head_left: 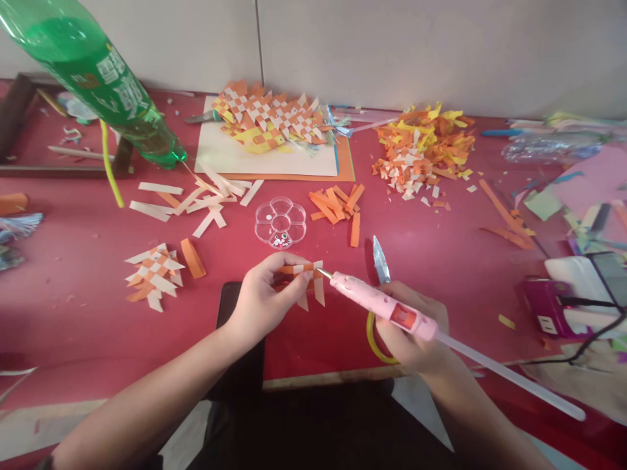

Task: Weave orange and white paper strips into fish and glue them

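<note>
Between the thumb and fingers of my left hand (272, 294) is a small woven piece of orange and white paper strips (317, 287), its loose ends hanging down. My right hand (416, 329) is closed round a pink glue gun (377, 301) with a clear glue stick jutting from its back. The gun's metal nozzle touches or nearly touches the upper right edge of the woven paper. Scissors (380, 261) with a yellow handle lie under my right hand, partly hidden. Just beyond my left hand sits a clear flower-shaped tray (281, 224) with small googly eyes inside.
Left lie a finished woven paper fish (155, 274) and white paper strips (210, 199). Orange strips (337, 203), a pile of woven fish (274, 117) and paper scraps (426, 147) are farther back. A green bottle (108, 91) leans at left; a phone (240, 365) lies below my left wrist.
</note>
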### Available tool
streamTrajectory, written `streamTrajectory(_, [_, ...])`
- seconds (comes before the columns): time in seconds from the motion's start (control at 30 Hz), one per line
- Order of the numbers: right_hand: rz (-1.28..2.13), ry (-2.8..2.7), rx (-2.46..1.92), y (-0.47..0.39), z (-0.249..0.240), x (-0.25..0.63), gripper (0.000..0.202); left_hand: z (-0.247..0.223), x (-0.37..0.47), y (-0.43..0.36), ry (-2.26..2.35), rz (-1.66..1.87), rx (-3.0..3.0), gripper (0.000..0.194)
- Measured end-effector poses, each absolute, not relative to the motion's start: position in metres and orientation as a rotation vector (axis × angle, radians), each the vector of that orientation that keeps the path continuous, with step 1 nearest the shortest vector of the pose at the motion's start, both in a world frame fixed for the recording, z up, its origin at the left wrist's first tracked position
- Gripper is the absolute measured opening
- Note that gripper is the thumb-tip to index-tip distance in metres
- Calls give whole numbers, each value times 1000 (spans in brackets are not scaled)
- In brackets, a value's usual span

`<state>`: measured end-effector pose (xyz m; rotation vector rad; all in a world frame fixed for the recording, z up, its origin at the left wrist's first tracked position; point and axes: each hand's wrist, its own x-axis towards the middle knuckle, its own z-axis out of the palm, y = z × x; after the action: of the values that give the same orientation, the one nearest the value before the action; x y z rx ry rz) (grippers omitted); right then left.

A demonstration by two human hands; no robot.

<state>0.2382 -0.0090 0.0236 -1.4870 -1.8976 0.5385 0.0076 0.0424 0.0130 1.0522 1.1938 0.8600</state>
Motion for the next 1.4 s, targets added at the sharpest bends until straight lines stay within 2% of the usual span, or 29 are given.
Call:
streamTrajectory(0.1, [482, -1931, -1525, -9, 25, 236, 9, 12, 8, 43, 1181, 876, 1019, 9])
streamTrajectory(0.2, [285, -1975, -1702, -5, 20, 247, 8, 10, 8, 44, 1137, 891, 955, 10])
streamTrajectory(0.27, [141, -2019, -1847, 3, 12, 268, 15, 10, 8, 46, 1100, 900, 892, 12])
streamTrajectory(0.37, [99, -2084, -1874, 19, -1, 316, 37, 10, 7, 49, 1064, 934, 779, 13])
streamTrajectory(0.57, [23, -2114, -1851, 43, 3, 378, 42, 13, 4, 56, 1066, 1092, 600, 14])
streamTrajectory(0.67, [-15, -2062, -1807, 46, 15, 348, 44, 12, 4, 58, 1079, 1166, 570, 13])
streamTrajectory(0.73, [16, -2046, -1753, 45, 20, 306, 35, 11, 5, 59, 1087, 1194, 560, 14])
streamTrajectory(0.77, [91, -2044, -1729, 45, 21, 282, 28, 10, 5, 58, 1090, 1199, 558, 14])
streamTrajectory(0.83, [509, -2072, -1607, 45, 18, 236, 13, 8, 5, 58, 1094, 1201, 557, 15])
streamTrajectory(0.9, [623, -2127, -1546, 46, 11, 201, 7, 7, 5, 57, 1098, 1197, 560, 17])
streamTrajectory(1.03, [685, -2145, -1534, 49, -2, 176, 10, 6, 5, 57, 1109, 1186, 580, 18])
streamTrajectory(1.4, [640, -2097, -1449, 48, -13, 178, 18, 1, 9, 52, 1159, 1119, 713, 20])
